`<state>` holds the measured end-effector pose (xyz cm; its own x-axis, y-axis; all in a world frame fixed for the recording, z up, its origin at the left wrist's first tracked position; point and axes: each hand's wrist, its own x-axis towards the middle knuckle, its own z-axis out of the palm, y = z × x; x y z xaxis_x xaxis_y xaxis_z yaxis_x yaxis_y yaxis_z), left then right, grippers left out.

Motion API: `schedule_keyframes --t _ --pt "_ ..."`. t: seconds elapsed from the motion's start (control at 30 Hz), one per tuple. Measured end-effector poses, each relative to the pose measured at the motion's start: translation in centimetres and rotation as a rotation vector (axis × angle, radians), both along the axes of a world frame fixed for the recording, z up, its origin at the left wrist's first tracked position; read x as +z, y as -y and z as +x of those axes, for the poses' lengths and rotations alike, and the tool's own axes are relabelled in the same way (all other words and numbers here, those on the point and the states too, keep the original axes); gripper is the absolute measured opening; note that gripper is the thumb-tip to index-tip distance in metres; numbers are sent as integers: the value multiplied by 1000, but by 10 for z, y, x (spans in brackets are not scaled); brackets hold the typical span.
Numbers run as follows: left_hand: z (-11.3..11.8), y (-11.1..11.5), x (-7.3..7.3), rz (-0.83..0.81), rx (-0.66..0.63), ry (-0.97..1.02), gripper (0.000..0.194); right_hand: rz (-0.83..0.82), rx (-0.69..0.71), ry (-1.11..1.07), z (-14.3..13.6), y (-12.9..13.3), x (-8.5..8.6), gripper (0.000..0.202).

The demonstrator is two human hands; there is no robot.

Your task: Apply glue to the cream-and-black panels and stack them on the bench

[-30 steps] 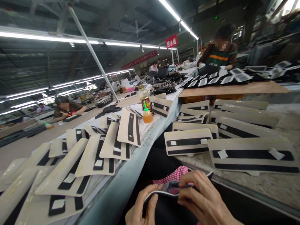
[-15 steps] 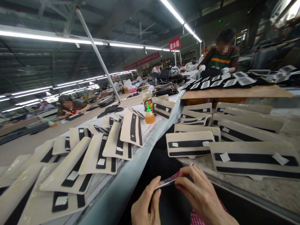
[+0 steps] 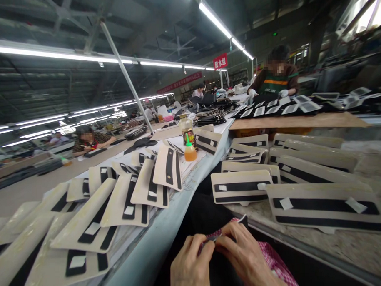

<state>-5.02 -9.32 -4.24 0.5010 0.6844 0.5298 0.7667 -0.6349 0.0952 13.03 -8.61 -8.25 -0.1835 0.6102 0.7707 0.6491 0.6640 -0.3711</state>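
Note:
Low in the centre, my left hand [image 3: 193,259] and my right hand [image 3: 241,251] pinch a dark piece with a pale edge [image 3: 210,239] between thumbs and fingers. The hands are close together, fingertips nearly touching. Much of the piece is hidden by the fingers; a pale-edged corner sticks up behind the right hand. Beyond the hands, a beige panel with black strips [image 3: 241,178] stands tilted on the right-hand surface, and a larger similar panel [image 3: 323,189] is beside it. More such panels [image 3: 125,189] overlap on the left table.
An orange-filled bottle with a green tip [image 3: 190,152] stands before a larger labelled bottle [image 3: 186,128] at the left table's edge [image 3: 177,214]. Across the way, a person in white gloves [image 3: 274,79] works over black pieces with pale patches [image 3: 270,109]. Another person [image 3: 88,140] sits at the left.
My left hand has moved closer to my right hand and its back now faces up more. The held piece shows less between them. The view has shifted slightly.

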Motion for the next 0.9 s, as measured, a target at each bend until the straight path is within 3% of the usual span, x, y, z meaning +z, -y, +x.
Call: schedule_keyframes --t 0.33,0.5,0.67,0.9 --pt "3 1 -16 -209 150 -108 57 20 51 75 0 19 -4 19" --pt "2 2 -18 -346 206 -62 49 -78 100 65 17 30 -2 17" --pt "3 3 -16 -397 237 -15 47 -39 58 -116 45 16 -8 18" --pt "5 5 -15 -395 258 -22 47 -77 111 32 38 -11 -10 29"
